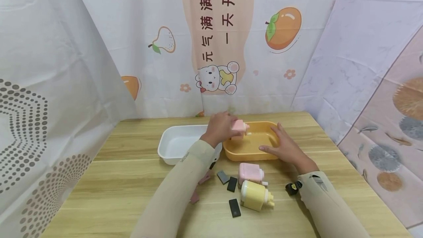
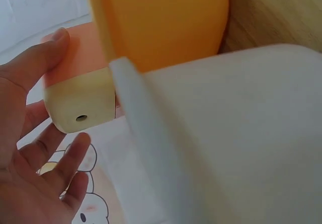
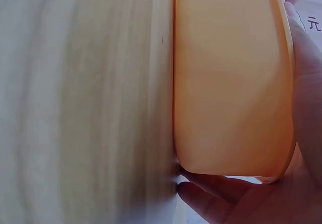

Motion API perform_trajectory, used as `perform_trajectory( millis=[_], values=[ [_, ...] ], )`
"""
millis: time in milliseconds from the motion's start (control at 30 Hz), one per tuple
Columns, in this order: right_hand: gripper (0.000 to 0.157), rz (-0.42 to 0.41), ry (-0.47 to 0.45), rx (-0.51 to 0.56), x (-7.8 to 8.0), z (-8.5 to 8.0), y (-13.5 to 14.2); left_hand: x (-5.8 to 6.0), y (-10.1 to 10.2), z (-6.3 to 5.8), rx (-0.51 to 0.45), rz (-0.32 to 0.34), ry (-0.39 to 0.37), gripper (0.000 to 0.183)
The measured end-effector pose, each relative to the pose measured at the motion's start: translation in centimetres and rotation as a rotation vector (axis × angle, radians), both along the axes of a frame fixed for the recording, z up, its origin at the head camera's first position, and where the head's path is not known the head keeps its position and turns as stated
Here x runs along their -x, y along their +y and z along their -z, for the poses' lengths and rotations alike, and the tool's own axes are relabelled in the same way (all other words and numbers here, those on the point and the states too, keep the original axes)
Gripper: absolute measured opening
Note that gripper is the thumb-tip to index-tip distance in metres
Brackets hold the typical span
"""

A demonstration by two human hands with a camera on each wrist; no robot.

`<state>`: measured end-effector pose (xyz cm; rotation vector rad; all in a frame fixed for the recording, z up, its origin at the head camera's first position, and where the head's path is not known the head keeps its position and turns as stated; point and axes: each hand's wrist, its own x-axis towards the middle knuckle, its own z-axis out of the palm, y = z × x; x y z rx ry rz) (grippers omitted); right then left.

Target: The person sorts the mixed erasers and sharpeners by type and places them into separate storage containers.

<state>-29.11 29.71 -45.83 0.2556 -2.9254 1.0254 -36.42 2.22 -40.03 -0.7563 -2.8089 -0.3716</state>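
Observation:
My left hand (image 1: 219,127) grips a small peach-pink box-shaped item (image 1: 237,126) with a white collar and short nozzle, above the left part of the orange tray (image 1: 246,157). In the left wrist view the item's cream end (image 2: 83,103) has a small dark hole; the thumb lies along its side. My right hand (image 1: 286,147) holds the tray's right end, thumb and fingers spread around it. The right wrist view shows that hand (image 3: 261,201) against the tray's outer end (image 3: 231,166). A white tray (image 1: 170,159) stands left of the orange one, partly hidden by my left arm.
Before the trays lie a pink box-shaped item (image 1: 250,173) and a yellow one (image 1: 253,195), both with nozzles. Near them are a grey block (image 1: 223,176) and black blocks (image 1: 232,184), (image 1: 234,208). Pink pieces (image 1: 195,197) show beside my left sleeve. A printed curtain (image 1: 158,94) closes the back.

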Motion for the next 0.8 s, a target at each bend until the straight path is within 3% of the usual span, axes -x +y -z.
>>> perform_trajectory(
  millis=[300, 800],
  values=[
    [0.118, -0.006, -0.006, -0.009, 0.2, 0.0, 0.0, 0.4, 0.0, 0.3, 0.086, -0.074, 0.019, 0.065],
    [0.117, 0.002, -0.008, -0.013, -0.1, 0.0, -0.1, 0.6, 0.5, 1.1, 0.159, -0.065, 0.056, 0.058]
  ],
)
